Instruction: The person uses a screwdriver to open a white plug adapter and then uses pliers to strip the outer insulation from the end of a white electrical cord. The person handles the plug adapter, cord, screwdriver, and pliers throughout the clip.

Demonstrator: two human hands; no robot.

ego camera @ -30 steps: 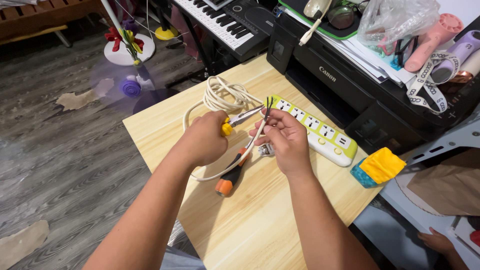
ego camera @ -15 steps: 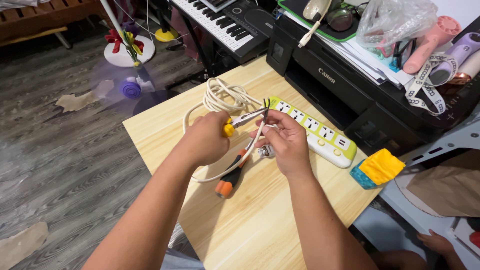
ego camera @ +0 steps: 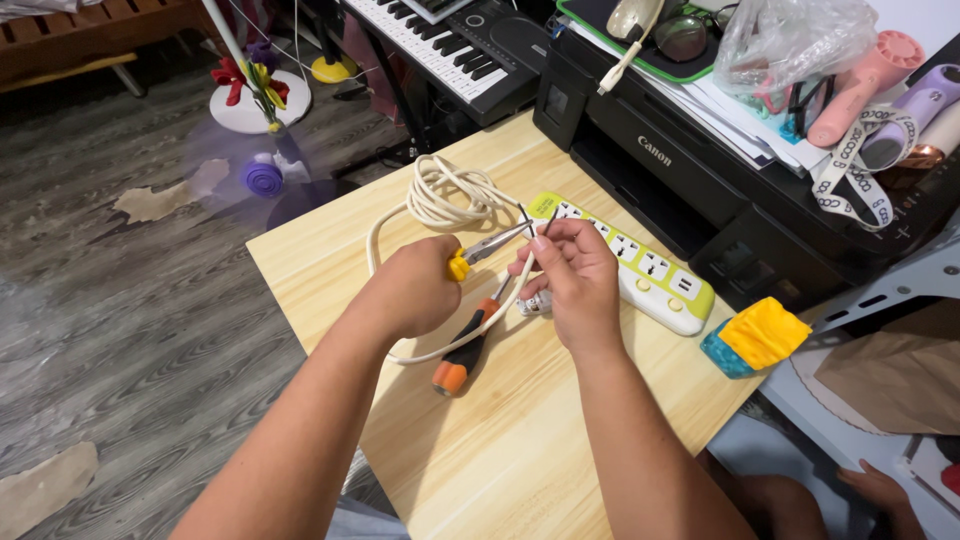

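My left hand (ego camera: 412,290) grips yellow-handled pliers (ego camera: 488,247) whose metal jaws point right, toward the bare wire ends. My right hand (ego camera: 570,277) pinches the end of a white cable (ego camera: 445,192), thin dark wires sticking up between its fingers. The rest of the cable lies coiled on the wooden table (ego camera: 510,440) behind my hands. A white and yellow-green power strip (ego camera: 650,268) lies just right of my right hand. A screwdriver with a black and orange handle (ego camera: 462,352) rests on the table beneath my hands, next to a small white plug part (ego camera: 534,304).
A black printer (ego camera: 700,190) stands against the table's far right edge, piled with papers, a plastic bag and hair tools. A yellow and teal sponge (ego camera: 755,335) sits at the right edge. A keyboard instrument (ego camera: 450,45) stands behind. Grey wood floor lies left.
Both hands stay in nearly the same place; the pliers' jaws have shifted slightly against the wire ends held by my right hand.
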